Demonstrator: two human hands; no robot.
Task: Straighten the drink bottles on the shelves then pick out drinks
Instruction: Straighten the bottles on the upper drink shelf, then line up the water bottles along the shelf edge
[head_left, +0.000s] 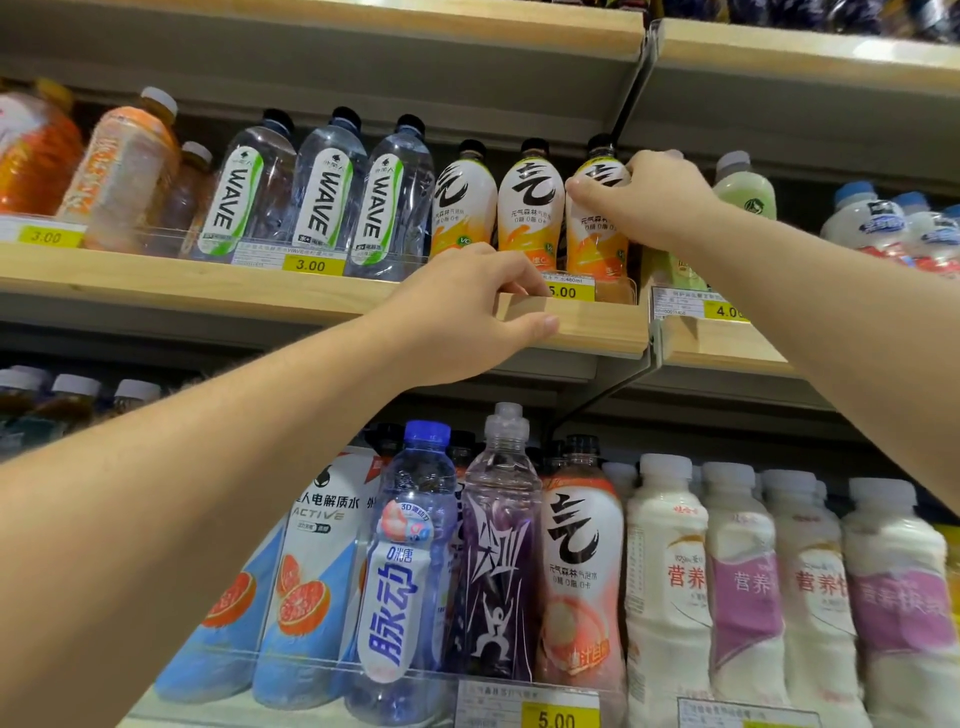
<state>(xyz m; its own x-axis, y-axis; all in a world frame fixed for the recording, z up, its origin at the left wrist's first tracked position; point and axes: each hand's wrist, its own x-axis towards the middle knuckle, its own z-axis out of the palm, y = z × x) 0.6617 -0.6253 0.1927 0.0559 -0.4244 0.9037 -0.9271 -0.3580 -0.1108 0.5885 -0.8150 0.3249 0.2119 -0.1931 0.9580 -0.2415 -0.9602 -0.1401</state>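
Straightening step, judging by the head view, the only one here. The person's right hand (641, 200) is curled round the shoulder of the rightmost orange-label bottle (595, 244), thumb on its left side, fingers wrapped behind. That bottle stands upright at the front of the upper shelf (587, 327), touching or just beside the two matching orange bottles (530, 205) to its left, and just left of the shelf divider. The left hand (467, 317) holds the wooden shelf lip below that row, fingers hooked over the top, thumb flat on the front face; it holds no bottle and looks like a brace. The WAVE bottles (322, 187) further left stand in a neat row, labels forward. The lower shelf bottles (498, 545) are crowded, some leaning; no hand is on them.

Next move, my guess: twist or nudge the gripped bottle so its label faces front and lines up with its neighbours, without knocking them. Picking out drinks looks not yet begun.
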